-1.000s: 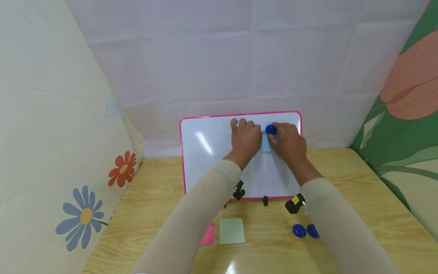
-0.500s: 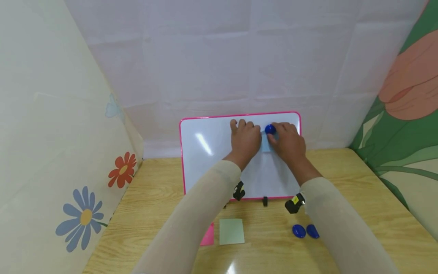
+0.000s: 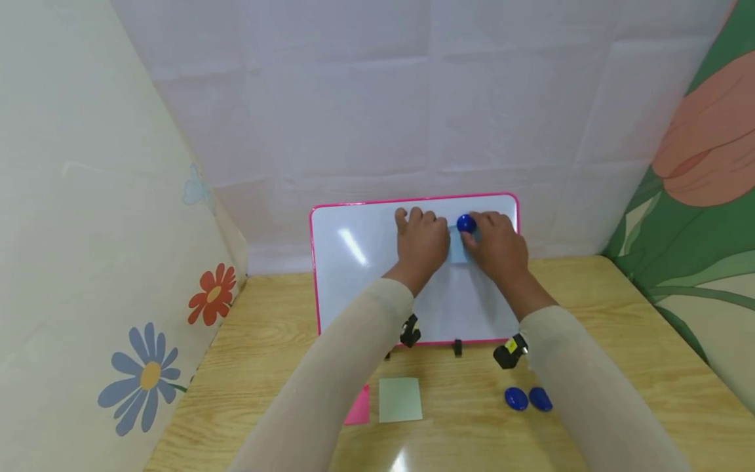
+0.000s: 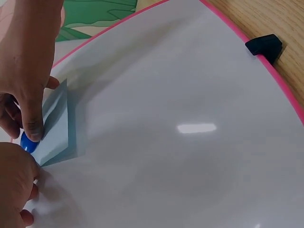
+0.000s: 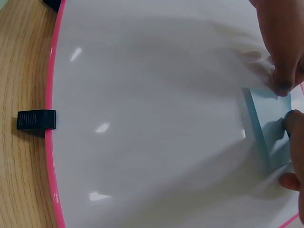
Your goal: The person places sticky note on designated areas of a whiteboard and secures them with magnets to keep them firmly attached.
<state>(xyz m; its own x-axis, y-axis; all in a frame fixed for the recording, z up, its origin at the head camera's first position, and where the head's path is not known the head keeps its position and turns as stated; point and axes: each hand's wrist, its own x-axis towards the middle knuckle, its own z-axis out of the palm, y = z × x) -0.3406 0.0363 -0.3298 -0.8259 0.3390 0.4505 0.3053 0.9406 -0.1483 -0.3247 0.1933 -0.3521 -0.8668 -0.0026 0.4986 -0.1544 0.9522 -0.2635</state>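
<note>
Fingers and thumb of the right hand (image 3: 498, 246) pinch a round blue magnet (image 3: 466, 223) from its right side, at the top edge of a light-blue paper note (image 3: 459, 248). Curled fingers of the left hand (image 3: 422, 249) hold that note's upper left corner, the thumb tip on the paper, probably to keep it from slipping. Both things are near the upper right corner of a pink-framed whiteboard (image 3: 354, 295). From the left wrist, the note's lower edge seems to tilt off the surface, so its hold appears to come from the top alone. Whether the magnet presses flat, I cannot tell.

The whiteboard stands toward the back edge of a wooden tabletop (image 3: 265, 308), two black feet (image 3: 457, 347) at its lower edge, apparently propping it up. In front of that edge lie a pale-green paper note (image 3: 400, 401) and, just left of it, a pink paper note (image 3: 360, 408), partly behind the left sleeve (image 3: 330, 373). Nearer the tabletop's right edge sit two loose blue magnets (image 3: 516, 398), side by side, perhaps for easy reach; the right sleeve (image 3: 590, 380) partly hides one.
</note>
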